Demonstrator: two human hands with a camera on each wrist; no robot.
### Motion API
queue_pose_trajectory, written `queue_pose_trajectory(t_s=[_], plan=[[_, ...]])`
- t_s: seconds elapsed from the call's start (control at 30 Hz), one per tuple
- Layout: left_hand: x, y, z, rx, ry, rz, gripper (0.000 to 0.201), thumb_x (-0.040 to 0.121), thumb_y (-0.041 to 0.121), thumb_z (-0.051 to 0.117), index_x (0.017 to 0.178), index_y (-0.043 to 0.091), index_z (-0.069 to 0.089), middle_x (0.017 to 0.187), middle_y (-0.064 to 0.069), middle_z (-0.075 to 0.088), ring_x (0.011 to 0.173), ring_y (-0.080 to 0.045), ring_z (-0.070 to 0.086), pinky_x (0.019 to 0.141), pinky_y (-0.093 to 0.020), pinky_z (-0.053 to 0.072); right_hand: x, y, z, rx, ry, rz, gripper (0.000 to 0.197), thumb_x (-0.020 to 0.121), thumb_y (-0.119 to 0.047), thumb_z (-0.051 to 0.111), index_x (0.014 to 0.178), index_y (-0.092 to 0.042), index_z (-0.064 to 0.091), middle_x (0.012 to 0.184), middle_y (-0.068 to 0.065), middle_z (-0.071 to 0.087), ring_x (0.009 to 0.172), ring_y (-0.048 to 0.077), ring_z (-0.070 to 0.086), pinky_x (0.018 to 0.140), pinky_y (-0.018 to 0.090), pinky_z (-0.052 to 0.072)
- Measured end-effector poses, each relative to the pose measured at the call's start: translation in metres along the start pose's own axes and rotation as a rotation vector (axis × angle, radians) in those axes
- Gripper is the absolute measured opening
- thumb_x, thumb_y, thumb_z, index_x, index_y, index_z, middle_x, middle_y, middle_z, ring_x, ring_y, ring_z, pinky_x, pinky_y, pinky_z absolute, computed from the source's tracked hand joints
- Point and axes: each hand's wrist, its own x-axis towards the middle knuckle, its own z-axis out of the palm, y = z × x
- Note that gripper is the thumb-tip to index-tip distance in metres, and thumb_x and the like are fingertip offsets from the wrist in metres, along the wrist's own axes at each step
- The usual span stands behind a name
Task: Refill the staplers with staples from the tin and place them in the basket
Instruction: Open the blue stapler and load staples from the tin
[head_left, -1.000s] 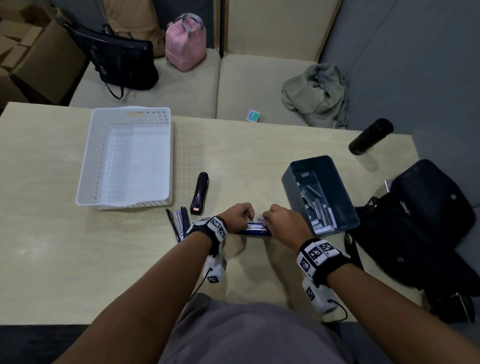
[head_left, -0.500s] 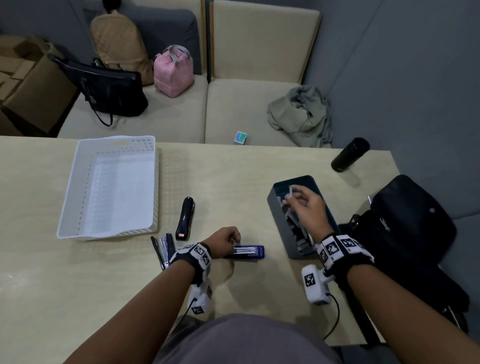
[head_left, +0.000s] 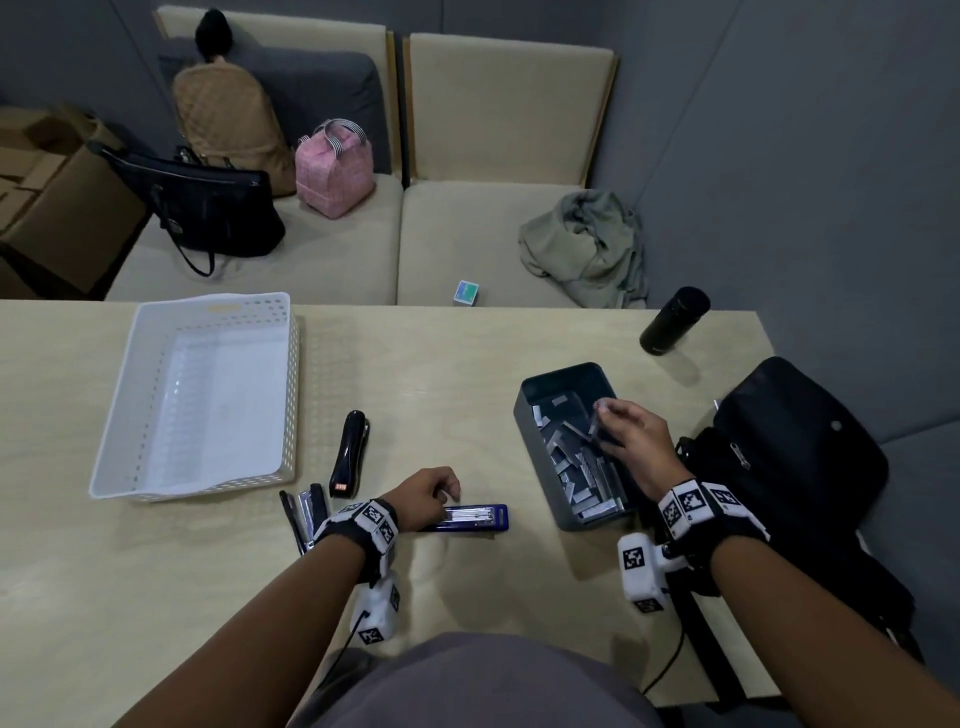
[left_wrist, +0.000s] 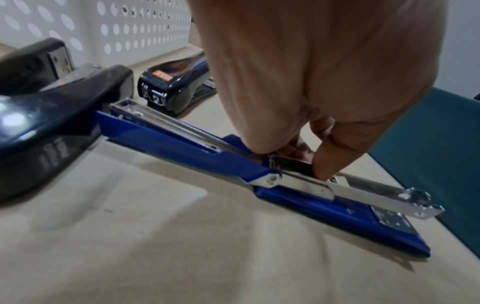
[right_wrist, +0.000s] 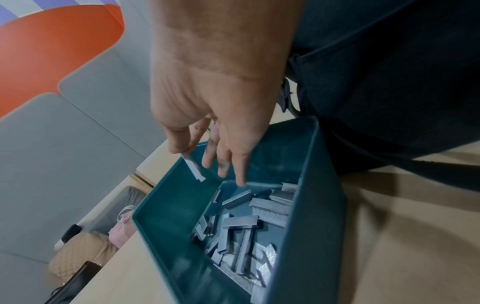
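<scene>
A blue stapler (head_left: 475, 518) (left_wrist: 311, 197) lies opened flat on the table, its metal staple channel exposed. My left hand (head_left: 428, 496) (left_wrist: 306, 162) pinches it at the hinge with curled fingers. My right hand (head_left: 623, 423) (right_wrist: 205, 156) hovers over the dark teal tin (head_left: 530, 431) (right_wrist: 311, 205) and pinches a strip of staples (head_left: 597, 423) (right_wrist: 193, 167) between thumb and forefinger. Several loose staple strips (head_left: 582, 467) (right_wrist: 246, 226) lie in the tin. A white perforated basket (head_left: 119, 415) (left_wrist: 142, 26) sits at the far left.
A closed black stapler (head_left: 349, 453) (left_wrist: 176, 86) and an opened black stapler (head_left: 304, 514) (left_wrist: 52, 123) lie left of my left hand. A black bag (head_left: 795, 457) sits right of the tin, a black bottle (head_left: 674, 320) behind it. Sofa with bags beyond the table.
My right hand left the blue stapler, reached into the tin and lifted out a staple strip. The left hand stayed on the stapler. The head view tilted up.
</scene>
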Motion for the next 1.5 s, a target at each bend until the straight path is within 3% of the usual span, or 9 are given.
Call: queue_pose_trajectory(t_s=[0.23,0.37,0.57,0.77,0.87,1.0,1.13,1.37,1.5], plan=[[0.000,-0.001,-0.001,-0.019,-0.005,-0.013,0.033,0.067,-0.010,0.048,0.077,0.021,0.053,0.080,-0.010,0.046,0.071,-0.021,0.042,0.054,-0.025,0.035,-0.006,0.000,0.001,-0.245,-0.005,-0.246,0.026,0.083,-0.006,0.073,0.108,-0.005,0.071,0.098,0.007,0.073,0.085,0.009,0.068,0.078,0.018,0.055],[0.000,-0.001,0.000,-0.013,0.002,-0.018,0.035,0.070,-0.014,0.047,0.076,0.020,0.053,0.081,-0.010,0.046,0.071,-0.021,0.042,0.052,-0.024,0.035,-0.005,0.002,0.004,-0.346,0.012,-0.290,0.018,0.086,-0.009,0.070,0.104,-0.007,0.071,0.094,0.009,0.073,0.093,0.023,0.069,0.089,0.033,0.055],[0.002,-0.002,0.001,0.015,0.013,-0.007,0.039,0.072,-0.014,0.039,0.074,0.022,0.053,0.072,-0.004,0.046,0.067,-0.020,0.041,0.052,-0.024,0.032,-0.007,0.003,0.007,-0.312,-0.009,-0.210,0.004,0.093,-0.017,0.061,0.094,-0.018,0.065,0.088,0.008,0.077,0.094,0.021,0.072,0.093,0.046,0.055],[0.003,-0.002,0.000,0.037,-0.001,-0.007,0.039,0.072,-0.013,0.041,0.074,0.024,0.053,0.079,-0.011,0.048,0.072,-0.023,0.043,0.054,-0.026,0.033,-0.034,-0.021,0.045,-0.533,-0.139,-0.415,0.020,0.093,-0.024,0.060,0.112,-0.018,0.066,0.091,0.002,0.073,0.087,0.013,0.070,0.080,0.029,0.057],[0.002,-0.003,-0.001,0.053,-0.007,-0.006,0.039,0.070,-0.013,0.045,0.074,0.025,0.054,0.083,-0.013,0.050,0.075,-0.023,0.045,0.058,-0.027,0.035,-0.048,-0.022,0.078,-0.759,-0.319,-0.479,0.026,0.095,-0.028,0.057,0.118,-0.019,0.064,0.095,-0.002,0.070,0.083,0.010,0.067,0.074,0.022,0.054],[0.002,-0.002,-0.001,0.050,-0.002,0.005,0.038,0.069,-0.014,0.045,0.074,0.024,0.053,0.080,-0.010,0.048,0.073,-0.021,0.045,0.054,-0.026,0.035,-0.055,0.001,0.113,-1.194,-0.564,-0.597,0.024,0.097,-0.030,0.050,0.113,-0.019,0.064,0.106,0.002,0.067,0.093,0.020,0.064,0.079,0.038,0.053],[0.004,-0.002,-0.001,0.063,0.015,0.052,0.037,0.072,-0.012,0.046,0.070,0.025,0.048,0.070,-0.002,0.047,0.065,-0.016,0.043,0.053,-0.023,0.034,-0.062,0.028,0.128,-1.490,-0.666,-0.615,0.026,0.098,-0.027,0.043,0.107,-0.012,0.062,0.103,0.011,0.062,0.093,0.033,0.060,0.075,0.041,0.046],[0.004,-0.008,0.002,-0.109,0.016,0.066,0.038,0.082,-0.013,0.055,0.078,0.021,0.041,0.070,0.003,0.045,0.054,0.003,0.046,0.051,-0.009,0.036,-0.068,0.049,0.131,-1.590,-0.605,-0.649,0.026,0.092,-0.028,0.048,0.096,-0.009,0.066,0.095,0.012,0.065,0.083,0.035,0.062,0.067,0.040,0.046],[0.007,-0.010,0.003,-0.140,0.018,0.067,0.039,0.080,-0.015,0.056,0.079,0.021,0.042,0.072,0.003,0.047,0.062,-0.006,0.045,0.055,-0.011,0.039,-0.068,0.058,0.132,-1.569,-0.590,-0.609,0.028,0.090,-0.030,0.050,0.096,-0.007,0.066,0.096,0.012,0.063,0.081,0.037,0.062,0.065,0.039,0.044]])
